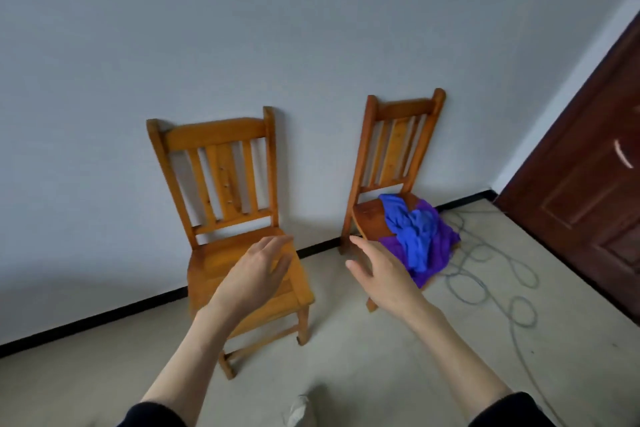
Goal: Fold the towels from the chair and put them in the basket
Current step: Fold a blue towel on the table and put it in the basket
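Observation:
Two wooden chairs stand against the wall. On the right chair [372, 215] lies a crumpled blue towel [414, 232] over a purple towel [445, 246] that hangs off the seat's front edge. The left chair [214, 184] has a bare seat. My left hand [258, 274] hovers over the left chair's seat, fingers apart and holding nothing. My right hand [384, 274] reaches toward the right chair, open and just short of the purple towel. No basket is in view.
A grey cable [495, 274] lies in loops on the floor right of the right chair. A dark brown door [595, 204] stands at the far right. A shoe [298, 409] shows at the bottom edge. The floor is pale, with a black skirting line along the wall.

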### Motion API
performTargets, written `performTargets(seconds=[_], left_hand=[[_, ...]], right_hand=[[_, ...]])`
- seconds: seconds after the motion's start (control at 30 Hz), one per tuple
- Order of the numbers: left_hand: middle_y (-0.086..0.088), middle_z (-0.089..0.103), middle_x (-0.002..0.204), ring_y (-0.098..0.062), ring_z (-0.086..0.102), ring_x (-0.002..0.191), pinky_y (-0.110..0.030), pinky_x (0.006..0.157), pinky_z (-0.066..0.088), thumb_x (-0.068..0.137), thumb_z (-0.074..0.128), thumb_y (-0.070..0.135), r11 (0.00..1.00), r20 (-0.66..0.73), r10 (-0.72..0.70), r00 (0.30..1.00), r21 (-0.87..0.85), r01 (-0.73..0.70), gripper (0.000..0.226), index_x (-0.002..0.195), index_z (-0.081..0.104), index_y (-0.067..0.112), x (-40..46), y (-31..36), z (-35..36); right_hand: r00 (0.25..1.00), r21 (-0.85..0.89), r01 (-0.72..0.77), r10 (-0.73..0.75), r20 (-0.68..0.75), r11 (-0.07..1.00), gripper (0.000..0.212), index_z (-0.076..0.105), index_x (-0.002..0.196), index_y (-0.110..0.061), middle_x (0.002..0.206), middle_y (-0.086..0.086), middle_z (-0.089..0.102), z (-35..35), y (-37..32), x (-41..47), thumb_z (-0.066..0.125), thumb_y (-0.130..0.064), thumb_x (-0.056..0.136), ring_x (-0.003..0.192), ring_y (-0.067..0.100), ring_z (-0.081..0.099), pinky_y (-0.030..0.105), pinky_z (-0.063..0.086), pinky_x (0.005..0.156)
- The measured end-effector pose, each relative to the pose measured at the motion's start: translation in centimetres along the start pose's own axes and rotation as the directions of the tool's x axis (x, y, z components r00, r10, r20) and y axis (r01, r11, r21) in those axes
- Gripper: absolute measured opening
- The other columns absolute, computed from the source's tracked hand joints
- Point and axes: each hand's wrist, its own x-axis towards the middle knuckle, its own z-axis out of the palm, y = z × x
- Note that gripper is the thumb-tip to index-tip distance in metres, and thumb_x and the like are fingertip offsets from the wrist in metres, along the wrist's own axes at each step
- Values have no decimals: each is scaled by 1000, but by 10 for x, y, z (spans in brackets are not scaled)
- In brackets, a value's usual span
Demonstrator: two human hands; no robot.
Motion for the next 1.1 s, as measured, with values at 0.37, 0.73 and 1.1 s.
performTargets(seconds=[0.37,0.73,1.1], left_hand=[[-2,50,133,-17,48,121,-19,94,34,99,39,29,997,262,71,963,-49,-60,38,135,43,20,215,28,123],[0,51,133,-18,48,122,-27,102,35,98,41,30,998,535,-42,844,-12,57,35,132,46,24,316,51,272],[1,53,133,-16,51,120,-26,101,35,97,43,24,945,619,-238,748,-31,326,35,131,49,22,373,98,433]], right_hand=[[941,11,-335,335,-43,942,46,43,137,-15,139,4,47,-60,157,124,52,-29,94,129,19,42,35,32,107],[801,120,-596,580,149,794,47,41,137,-9,135,9,51,-82,330,179,51,-23,94,125,21,48,32,35,104],[678,80,-697,619,397,712,42,46,133,-11,128,8,57,-33,505,246,50,-27,94,117,21,54,30,40,97]])
